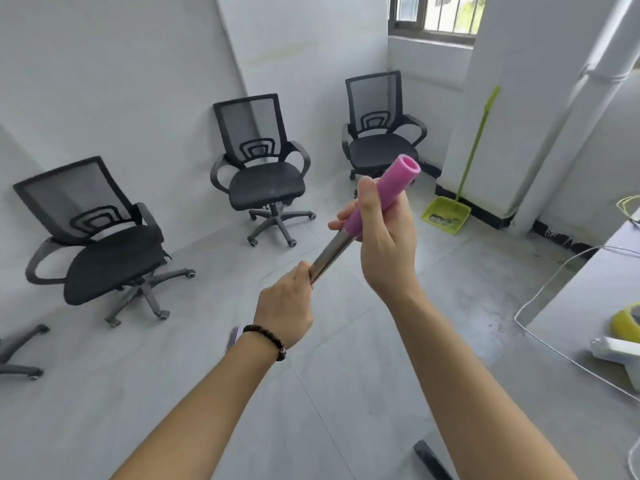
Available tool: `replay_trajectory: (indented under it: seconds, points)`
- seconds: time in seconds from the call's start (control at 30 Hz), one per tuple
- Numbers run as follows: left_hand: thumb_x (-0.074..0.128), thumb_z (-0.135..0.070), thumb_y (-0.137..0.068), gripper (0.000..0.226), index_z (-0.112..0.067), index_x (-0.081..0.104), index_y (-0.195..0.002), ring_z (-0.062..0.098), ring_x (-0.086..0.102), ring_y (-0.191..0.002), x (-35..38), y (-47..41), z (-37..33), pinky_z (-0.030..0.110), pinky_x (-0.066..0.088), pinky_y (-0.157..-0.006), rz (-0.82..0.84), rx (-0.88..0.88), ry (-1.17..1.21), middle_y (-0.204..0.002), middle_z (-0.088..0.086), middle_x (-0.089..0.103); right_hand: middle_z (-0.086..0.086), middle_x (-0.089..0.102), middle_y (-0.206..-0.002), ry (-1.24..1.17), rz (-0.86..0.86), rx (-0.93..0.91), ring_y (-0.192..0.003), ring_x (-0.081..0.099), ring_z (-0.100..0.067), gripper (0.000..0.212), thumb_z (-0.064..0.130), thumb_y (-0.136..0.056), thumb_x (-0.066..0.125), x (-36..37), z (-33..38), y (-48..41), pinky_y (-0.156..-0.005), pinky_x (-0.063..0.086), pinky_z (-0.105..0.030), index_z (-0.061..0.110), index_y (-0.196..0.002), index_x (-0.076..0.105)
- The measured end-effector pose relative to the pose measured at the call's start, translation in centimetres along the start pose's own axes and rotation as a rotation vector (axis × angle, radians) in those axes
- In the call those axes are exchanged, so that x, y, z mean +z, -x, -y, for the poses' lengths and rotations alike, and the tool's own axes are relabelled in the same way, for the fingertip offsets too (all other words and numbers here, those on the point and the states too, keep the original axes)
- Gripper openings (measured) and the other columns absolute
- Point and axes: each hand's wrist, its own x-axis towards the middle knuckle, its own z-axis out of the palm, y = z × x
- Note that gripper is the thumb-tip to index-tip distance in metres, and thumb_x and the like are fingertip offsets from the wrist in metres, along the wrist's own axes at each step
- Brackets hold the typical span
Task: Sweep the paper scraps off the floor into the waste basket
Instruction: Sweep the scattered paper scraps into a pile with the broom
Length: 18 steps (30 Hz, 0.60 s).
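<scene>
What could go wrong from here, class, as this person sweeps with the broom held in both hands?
1. The broom handle points up toward the face, gripped by the right hand and left hand; a hard stroke might jab.
2. The white cable trails across the floor at right and could snag the broom or a foot.
3. The dustpan leans far off against the pillar, so scraps may scatter first.

We count three whole black mesh office chairs: one at left [93, 237], one in the middle [263, 168], one by the window [381, 126]. A fourth wheeled chair base [20, 355] shows at the left edge. We see one green dustpan [446, 211], one pink-gripped broom handle [363, 213], one window [436, 15], one beaded bracelet [268, 339] and two hands, left [284, 306] and right [384, 237].
</scene>
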Motion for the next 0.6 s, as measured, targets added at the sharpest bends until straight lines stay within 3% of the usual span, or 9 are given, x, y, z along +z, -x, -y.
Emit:
replay_trajectory:
  seconds: [0.33,0.5,0.6]
  points:
    - [0.052,-0.015,-0.094,0.011,-0.013,0.046,-0.103,0.019,0.040,-0.060,7.3,-26.0,7.1,0.029,0.031,-0.053,-0.029,0.087,0.075,-0.076,-0.008,0.042,-0.011,0.065,-0.076,0.054,-0.025,-0.035,-0.073,0.070,-0.027,0.016,0.032,-0.100,0.053,5.3,-12.1,-23.0,-0.067,0.051,-0.021,0.018,-0.093,0.053]
    - [0.046,-0.017,-0.095,0.013,-0.019,0.039,-0.106,0.021,0.050,-0.068,11.6,-40.6,8.1,0.029,0.031,-0.059,0.105,0.152,0.164,-0.084,-0.007,0.051,0.001,0.064,-0.074,0.257,-0.084,0.017,-0.077,0.069,-0.021,0.025,0.034,-0.099,0.057,6.2,-18.6,-35.5,-0.071,0.054,-0.030,0.010,-0.091,0.057]
    - [0.046,-0.015,-0.094,0.016,-0.020,0.038,-0.107,0.021,0.054,-0.070,13.4,-49.2,6.0,0.029,0.033,-0.059,0.199,0.279,0.202,-0.090,-0.007,0.058,-0.003,0.066,-0.081,0.368,-0.170,0.012,-0.079,0.067,-0.023,0.021,0.030,-0.097,0.060,4.3,-20.5,-42.5,-0.073,0.055,-0.037,0.009,-0.093,0.058]
